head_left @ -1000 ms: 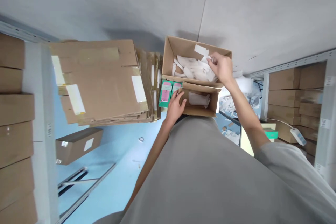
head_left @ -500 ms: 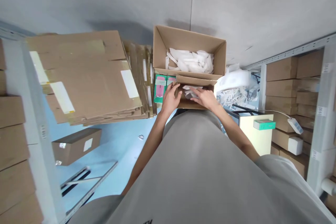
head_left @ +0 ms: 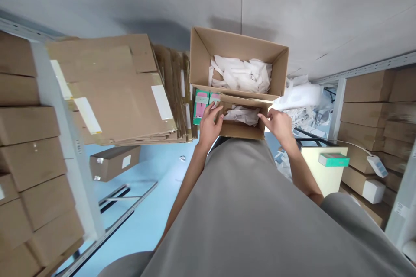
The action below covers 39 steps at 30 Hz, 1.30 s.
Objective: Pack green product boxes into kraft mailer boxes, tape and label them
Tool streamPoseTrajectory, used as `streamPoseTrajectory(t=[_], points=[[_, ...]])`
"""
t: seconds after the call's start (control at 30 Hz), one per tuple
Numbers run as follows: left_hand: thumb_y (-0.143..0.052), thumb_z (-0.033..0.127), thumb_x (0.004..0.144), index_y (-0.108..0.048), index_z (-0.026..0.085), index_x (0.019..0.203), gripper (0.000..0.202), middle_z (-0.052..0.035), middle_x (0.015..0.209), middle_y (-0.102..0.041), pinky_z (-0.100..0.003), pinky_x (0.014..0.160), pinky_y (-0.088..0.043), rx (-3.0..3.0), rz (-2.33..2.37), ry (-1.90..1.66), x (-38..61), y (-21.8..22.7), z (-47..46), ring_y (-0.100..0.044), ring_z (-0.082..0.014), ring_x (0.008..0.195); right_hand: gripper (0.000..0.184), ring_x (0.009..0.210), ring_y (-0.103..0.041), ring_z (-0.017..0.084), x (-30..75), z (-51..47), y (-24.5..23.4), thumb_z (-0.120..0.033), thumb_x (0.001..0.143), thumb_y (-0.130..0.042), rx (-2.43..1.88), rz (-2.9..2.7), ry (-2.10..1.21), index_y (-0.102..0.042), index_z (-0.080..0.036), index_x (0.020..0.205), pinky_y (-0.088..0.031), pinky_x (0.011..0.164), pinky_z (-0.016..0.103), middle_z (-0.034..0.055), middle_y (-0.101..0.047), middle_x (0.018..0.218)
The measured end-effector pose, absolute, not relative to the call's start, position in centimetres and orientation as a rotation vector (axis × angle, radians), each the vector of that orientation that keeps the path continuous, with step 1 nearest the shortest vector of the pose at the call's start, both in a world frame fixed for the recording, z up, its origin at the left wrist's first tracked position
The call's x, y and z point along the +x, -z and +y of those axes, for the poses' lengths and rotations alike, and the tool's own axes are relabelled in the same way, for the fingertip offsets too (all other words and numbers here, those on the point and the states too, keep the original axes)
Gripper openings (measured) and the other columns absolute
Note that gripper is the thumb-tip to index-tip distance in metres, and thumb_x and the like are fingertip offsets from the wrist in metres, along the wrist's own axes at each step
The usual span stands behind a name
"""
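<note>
A small open cardboard box (head_left: 242, 130) stands right in front of me, with crumpled white paper (head_left: 243, 116) inside. My left hand (head_left: 210, 126) is at its left side, fingers and thumb apart, the fingertips by the rim. At the opposite end, my right hand (head_left: 280, 126) has its fingers curled outside the right wall and its thumb over the edge, gripping the box. Two green-and-pink boxes, one of them the left pink-fronted box (head_left: 201, 103), stand just beyond my left hand, which partly covers the other.
Behind is a larger open carton (head_left: 238, 37) holding white paper. Flattened cardboard sheets (head_left: 126, 104) are stacked at left. White packing material (head_left: 299, 95) lies at right, near a green box (head_left: 334, 159) on a cream panel (head_left: 316, 179). Shelves of cartons (head_left: 367, 91) flank both sides.
My right hand has come out from over the paper and moved right onto the box's right wall. The paper is now more exposed. My left hand stays by the left side.
</note>
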<state>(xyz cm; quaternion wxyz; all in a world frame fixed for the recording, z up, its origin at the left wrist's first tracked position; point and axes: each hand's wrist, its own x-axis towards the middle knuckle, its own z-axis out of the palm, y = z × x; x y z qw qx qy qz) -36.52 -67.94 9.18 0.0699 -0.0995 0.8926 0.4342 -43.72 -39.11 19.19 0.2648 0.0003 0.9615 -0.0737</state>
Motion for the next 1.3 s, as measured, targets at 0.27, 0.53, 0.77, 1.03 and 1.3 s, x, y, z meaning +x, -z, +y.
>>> streamPoseTrajectory(t=[0.27, 0.53, 0.77, 1.03, 1.3], points=[[-0.062, 0.04, 0.109, -0.082, 0.027, 0.136, 0.036, -0.0138, 0.145, -0.073, -0.05, 0.127, -0.058, -0.45, 2.771, -1.141, -34.7, -9.5, -67.4, -0.068, -0.033, 0.146, 0.036, 0.103, -0.086, 0.036, -39.2, -38.7, -16.4, -0.052, 0.115, -0.06, 0.093, 2.46, 0.164, -0.084, -0.025, 0.108, -0.055, 0.078, 0.037, 0.0157, -0.09, 0.107], [-0.064, 0.026, 0.101, -0.087, 0.026, 0.126, 0.035, -0.0127, 0.135, -0.076, -0.051, 0.119, -0.063, -0.418, 2.817, -1.142, -35.0, -10.3, -67.3, -0.074, -0.0347, 0.133, 0.033, 0.103, -0.086, 0.035, -35.7, -36.5, -17.2, -0.042, 0.114, -0.057, 0.251, 2.566, 0.293, -0.084, -0.024, 0.107, -0.05, 0.076, 0.036, 0.0152, -0.09, 0.107], [-0.065, 0.027, 0.102, -0.088, 0.025, 0.126, 0.033, -0.0111, 0.134, -0.078, -0.046, 0.113, -0.066, -0.14, 2.789, -1.257, -32.7, -13.1, -66.0, -0.076, -0.0313, 0.13, 0.034, 0.101, -0.086, 0.035, -27.8, -35.2, -18.7, -0.047, 0.113, -0.062, 0.555, 2.631, 0.457, -0.085, -0.025, 0.101, -0.049, 0.075, 0.035, 0.0138, -0.09, 0.101], [-0.063, 0.022, 0.101, -0.087, 0.022, 0.127, 0.036, -0.0112, 0.13, -0.077, -0.04, 0.114, -0.064, 0.05, 2.609, -1.416, -27.2, -13.2, -61.5, -0.078, -0.0267, 0.123, 0.03, 0.1, -0.085, 0.035, -15.5, -33.7, -20.1, -0.045, 0.109, -0.07, 1.018, 2.557, 0.6, -0.086, -0.024, 0.096, -0.048, 0.076, 0.035, 0.0146, -0.091, 0.104], [-0.065, 0.017, 0.098, -0.088, 0.022, 0.125, 0.036, -0.0092, 0.12, -0.074, -0.036, 0.098, -0.064, 0.306, 2.342, -1.399, -24.1, -12.8, -52.5, -0.075, -0.0218, 0.1, 0.029, 0.089, -0.081, 0.03, -4.5, -29.4, -20.3, -0.046, 0.106, -0.075, 1.539, 2.473, 0.6, -0.083, -0.022, 0.091, -0.045, 0.073, 0.033, 0.0114, -0.089, 0.096]])
